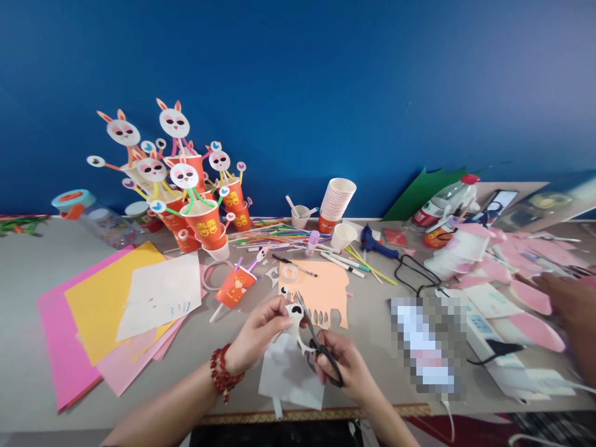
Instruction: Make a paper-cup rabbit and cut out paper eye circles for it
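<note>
Paper rabbit face (294, 312) held low over near edge of table (28, 279), in front of peach sheet (326, 287); left hand (258, 332) pinches its rim, steadying it against blades; right hand (349, 366) closed through loops of scissors (319, 344), blades seemingly part open, view blurred; white offcut (288, 375) hangs beneath; cup rabbits (186, 192) parked by wall; another person's hand (568, 304) far right.

1. Scissors (320, 346): black plastic handles, slightly glossy; grey metal blades
2. Paper cut-out (294, 315): thin white matt paper
3. Bracelet (222, 371): glossy red beads
4. Worktop (28, 273): smooth, matt grey
5. Coloured sheets (93, 304) by the worktop's left edge: matt paper
6. Cups (205, 225): glossy orange paper
</note>
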A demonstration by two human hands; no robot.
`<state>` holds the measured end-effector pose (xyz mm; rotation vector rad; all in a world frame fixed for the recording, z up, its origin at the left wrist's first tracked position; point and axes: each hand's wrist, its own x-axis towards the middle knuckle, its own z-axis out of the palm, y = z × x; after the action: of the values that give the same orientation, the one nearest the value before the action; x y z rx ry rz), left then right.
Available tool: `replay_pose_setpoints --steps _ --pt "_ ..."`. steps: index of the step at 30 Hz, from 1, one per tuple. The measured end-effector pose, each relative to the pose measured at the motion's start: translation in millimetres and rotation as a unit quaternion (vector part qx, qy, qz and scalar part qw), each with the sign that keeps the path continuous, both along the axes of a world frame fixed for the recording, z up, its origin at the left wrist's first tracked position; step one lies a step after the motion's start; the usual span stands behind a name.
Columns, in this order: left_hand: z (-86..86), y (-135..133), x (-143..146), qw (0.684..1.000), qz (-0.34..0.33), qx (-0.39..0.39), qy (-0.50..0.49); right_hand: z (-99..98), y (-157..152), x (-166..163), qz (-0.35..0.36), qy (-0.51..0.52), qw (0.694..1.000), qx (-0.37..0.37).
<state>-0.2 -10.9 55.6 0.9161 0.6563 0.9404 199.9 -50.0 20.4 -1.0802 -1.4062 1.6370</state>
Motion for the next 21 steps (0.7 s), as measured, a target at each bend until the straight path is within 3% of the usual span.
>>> replay_pose_setpoints --steps 21 --pt "4.0 2.3 -2.9 1.000 -0.013 0.015 0.024 0.3 -0.8 2.4 0.008 0.008 1.000 -0.021"
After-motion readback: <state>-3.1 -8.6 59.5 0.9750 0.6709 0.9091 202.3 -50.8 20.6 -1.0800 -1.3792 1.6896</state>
